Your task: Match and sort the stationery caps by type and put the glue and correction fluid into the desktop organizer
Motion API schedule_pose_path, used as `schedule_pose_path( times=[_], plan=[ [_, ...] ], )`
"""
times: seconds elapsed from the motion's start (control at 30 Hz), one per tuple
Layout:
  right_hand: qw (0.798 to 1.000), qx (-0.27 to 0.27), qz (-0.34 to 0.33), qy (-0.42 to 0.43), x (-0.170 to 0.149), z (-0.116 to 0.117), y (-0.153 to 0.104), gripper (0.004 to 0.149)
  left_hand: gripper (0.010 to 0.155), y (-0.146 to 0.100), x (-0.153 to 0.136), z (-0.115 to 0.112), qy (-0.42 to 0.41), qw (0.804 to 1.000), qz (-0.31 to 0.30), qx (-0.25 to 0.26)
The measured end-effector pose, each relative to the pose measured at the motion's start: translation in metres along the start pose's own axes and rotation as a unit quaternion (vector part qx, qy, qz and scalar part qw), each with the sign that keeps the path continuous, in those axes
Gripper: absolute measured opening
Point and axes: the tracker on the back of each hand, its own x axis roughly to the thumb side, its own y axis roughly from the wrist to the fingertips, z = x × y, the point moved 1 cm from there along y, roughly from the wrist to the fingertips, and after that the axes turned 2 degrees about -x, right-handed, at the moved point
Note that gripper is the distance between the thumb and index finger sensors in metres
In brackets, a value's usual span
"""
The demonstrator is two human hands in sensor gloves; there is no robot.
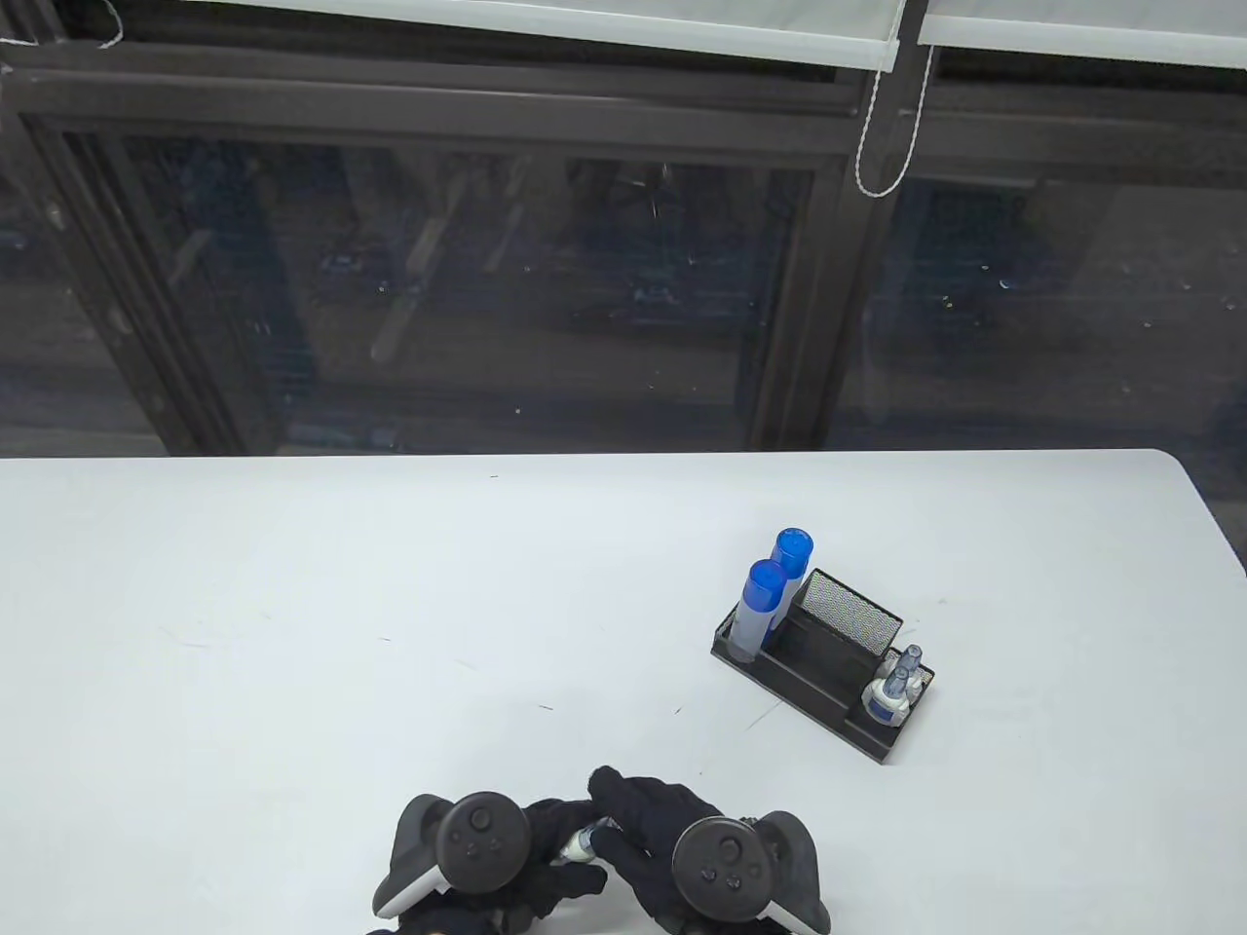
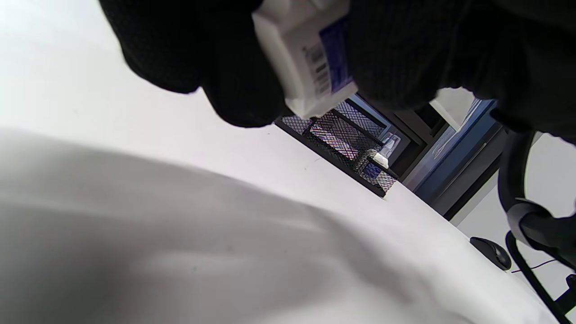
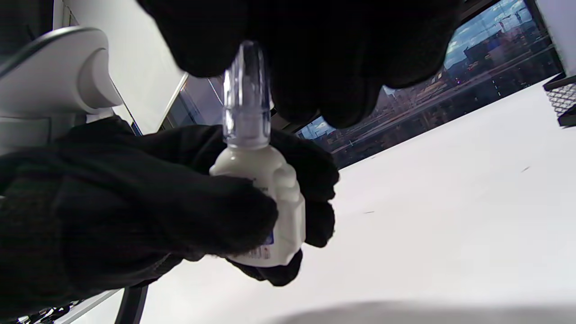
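Near the table's front edge my left hand (image 1: 546, 847) grips a white correction fluid bottle (image 3: 265, 198), whose label end shows in the left wrist view (image 2: 310, 58). My right hand (image 1: 638, 813) pinches the clear cap (image 3: 246, 96) that sits on the bottle's neck. The black mesh organizer (image 1: 828, 687) stands to the right. Two glue sticks with blue caps (image 1: 765, 594) stand upright in its left compartment. Two more correction fluid bottles (image 1: 894, 687) sit in its right compartment.
The white table (image 1: 292, 604) runs to a far edge in front of dark windows. A blind cord (image 1: 882, 127) hangs at the back right. In the left wrist view a chair frame (image 2: 535, 220) and a dark mouse-like object (image 2: 492, 252) show beyond the table.
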Motion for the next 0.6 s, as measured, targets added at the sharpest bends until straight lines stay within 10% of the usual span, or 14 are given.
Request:
schedule_pose_path(
  times=[0.6],
  plan=[
    [0.998,-0.064,-0.006,-0.009,0.017,-0.006,-0.001,0.046,0.058,-0.004,0.012,0.011,-0.010,0.996,0.000,0.092]
  ],
)
